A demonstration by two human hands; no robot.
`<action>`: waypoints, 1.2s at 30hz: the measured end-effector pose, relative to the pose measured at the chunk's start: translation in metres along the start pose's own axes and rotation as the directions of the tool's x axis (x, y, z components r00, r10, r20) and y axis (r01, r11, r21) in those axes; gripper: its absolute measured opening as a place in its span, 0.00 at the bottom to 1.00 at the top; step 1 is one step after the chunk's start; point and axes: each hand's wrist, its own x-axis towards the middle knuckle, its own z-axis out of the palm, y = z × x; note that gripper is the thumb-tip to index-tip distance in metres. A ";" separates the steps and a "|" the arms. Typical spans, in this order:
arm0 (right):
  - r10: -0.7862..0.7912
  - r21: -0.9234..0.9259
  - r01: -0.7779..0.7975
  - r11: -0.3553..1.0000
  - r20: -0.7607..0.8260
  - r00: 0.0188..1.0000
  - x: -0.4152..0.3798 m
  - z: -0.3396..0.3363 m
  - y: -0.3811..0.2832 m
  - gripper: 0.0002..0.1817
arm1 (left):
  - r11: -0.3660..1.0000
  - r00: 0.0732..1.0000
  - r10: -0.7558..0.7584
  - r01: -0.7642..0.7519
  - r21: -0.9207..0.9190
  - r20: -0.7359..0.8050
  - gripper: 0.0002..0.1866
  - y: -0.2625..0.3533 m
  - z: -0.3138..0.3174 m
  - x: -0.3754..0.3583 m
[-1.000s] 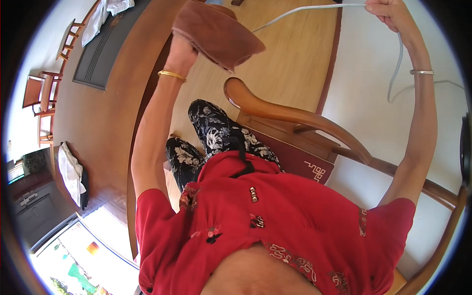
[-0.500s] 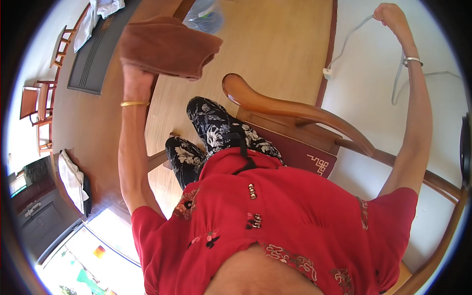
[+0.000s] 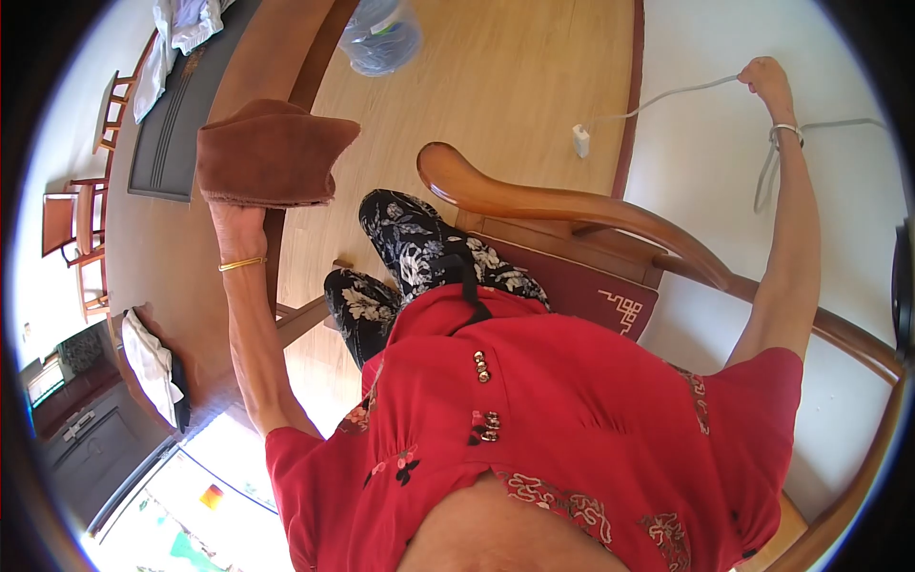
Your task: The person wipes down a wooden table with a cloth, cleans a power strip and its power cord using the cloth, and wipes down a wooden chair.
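Since you've got cloth on one side and cord on the other, I'd go easy on the cord: give it slack rather than a tug, and mind that the white connector [image 3: 581, 141] at its end doesn't swing into the chair's wooden armrest [image 3: 534, 202]. It dangles over the floor [image 3: 486, 105] with nothing gripping it; can't tell if it actually touches down.

Hands-wise, your right hand [image 3: 765, 81] is balled into a fist around the grey cable [image 3: 681, 91], way out by the white wall [image 3: 701, 43]. More cable loops down past the silver bangle [image 3: 787, 134], so watch that it doesn't snag there.

Your left hand [image 3: 236, 221] has the folded brown plush cloth [image 3: 272, 157] up by the edge of the desk [image 3: 191, 248]. The fingers are buried under the fabric, so no clue how tight or how spread they are. I'd support it from below so the loose corner doesn't flop open. Cloth and cable are well apart, which imo is handy for avoiding tangles.
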 end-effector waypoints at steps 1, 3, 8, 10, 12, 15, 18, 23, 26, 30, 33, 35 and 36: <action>-0.002 -0.046 0.002 0.999 0.010 1.000 0.001 0.002 0.003 0.10 | 1.000 1.000 0.000 0.000 0.003 0.003 0.20 0.000 -0.004 -0.002; 0.043 -0.077 -0.047 0.996 -0.062 0.997 -0.003 0.001 0.001 0.10 | 0.979 0.992 0.108 -0.119 0.164 0.070 0.19 -0.002 -0.017 0.000; 0.003 -0.233 -0.061 0.971 -0.241 0.970 -0.006 -0.005 0.020 0.12 | 0.993 0.993 0.101 -0.105 0.059 0.063 0.20 0.002 -0.030 0.005; 0.044 -0.289 -0.167 0.943 -0.387 0.921 -0.005 -0.005 0.030 0.13 | 0.996 1.000 0.021 -0.020 -0.081 0.012 0.20 0.002 -0.032 0.006; 0.066 -0.306 -0.188 0.933 -0.368 0.927 -0.004 -0.001 0.037 0.15 | 0.992 1.000 -0.001 0.004 -0.123 0.031 0.20 -0.002 -0.042 0.013; 0.116 -0.306 -0.225 0.925 -0.339 0.934 -0.010 0.021 0.043 0.15 | 0.983 0.998 -0.024 0.032 -0.183 0.049 0.20 -0.011 -0.055 0.026; 0.070 -0.342 -0.163 0.925 -0.268 0.961 -0.013 0.059 0.054 0.15 | 0.998 0.990 0.056 -0.054 -0.017 0.133 0.20 -0.014 -0.056 0.023; 0.212 -0.129 -0.203 0.971 0.061 0.975 -0.009 0.137 0.061 0.16 | 0.809 0.921 0.265 -0.373 0.454 0.285 0.19 -0.012 -0.061 0.013; 0.236 0.131 -0.279 0.951 0.270 0.933 -0.024 0.165 0.046 0.12 | 0.997 0.996 0.049 -0.052 0.048 0.069 0.19 -0.018 -0.062 0.024; 0.269 0.134 -0.336 0.932 0.363 0.892 -0.043 0.191 0.026 0.11 | 0.999 0.998 0.007 -0.004 -0.044 0.066 0.20 -0.016 -0.065 0.033; 0.248 0.171 -0.357 0.918 0.454 0.856 -0.053 0.204 0.016 0.19 | 0.990 0.993 0.112 -0.114 0.080 0.030 0.20 -0.024 -0.070 0.026; 0.225 0.135 -0.317 0.939 0.457 0.861 -0.054 0.213 0.016 0.17 | 0.985 0.994 0.109 -0.110 0.131 0.015 0.20 -0.021 -0.067 0.023; 0.203 0.104 -0.279 0.955 0.456 0.866 -0.054 0.222 0.017 0.16 | 0.978 0.994 0.109 -0.109 0.179 0.007 0.20 -0.020 -0.065 0.021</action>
